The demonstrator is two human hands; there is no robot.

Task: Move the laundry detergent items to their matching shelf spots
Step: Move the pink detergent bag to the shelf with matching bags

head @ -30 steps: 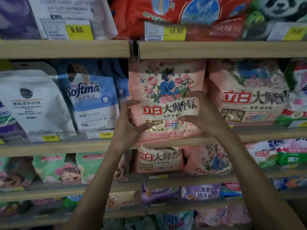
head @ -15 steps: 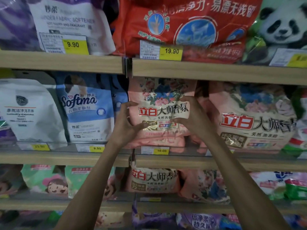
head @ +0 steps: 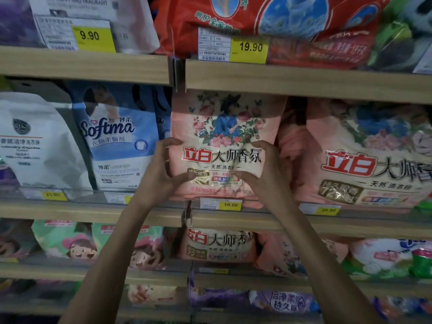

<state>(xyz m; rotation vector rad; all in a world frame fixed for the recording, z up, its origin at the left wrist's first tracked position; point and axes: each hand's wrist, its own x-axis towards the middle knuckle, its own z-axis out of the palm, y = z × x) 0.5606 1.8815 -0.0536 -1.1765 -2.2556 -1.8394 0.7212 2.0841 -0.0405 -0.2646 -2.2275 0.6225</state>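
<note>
Pink detergent bag (head: pixel 224 127): stands upright on the middle shelf (head: pixel 93 210), held between the two grips, with its top edge close under the upper shelf board (head: pixel 304 85).
Left grip (head: pixel 161 174): holds the bag's left edge, fingers curled round the side and thumb laid across the lower front.
Right grip (head: pixel 266 171): holds the bag's right edge, fingers curled over the side and thumb on the lower front, pointing toward the other thumb.
Thumbs: near each other but apart, both on the printed panel under the large characters.
Left of the left grip: a blue Softma pouch (head: pixel 117 141) just beside the bag, then a white pouch (head: pixel 35 146) farther out.
Right of the right grip: a larger pink bag (head: pixel 364 160) of the same design, just beside the held one.
Below the grips: a 10.00 price tag (head: pixel 230 204) on the shelf's front rail, and on the next shelf down a lower pink bag (head: pixel 219 244).
Above the grips: a red bag (head: pixel 280 19) lying on the upper shelf board, with a 19.90 tag (head: pixel 249 47) in front of it.
Forearms: both rise from the bottom edge of the view toward the bag.
</note>
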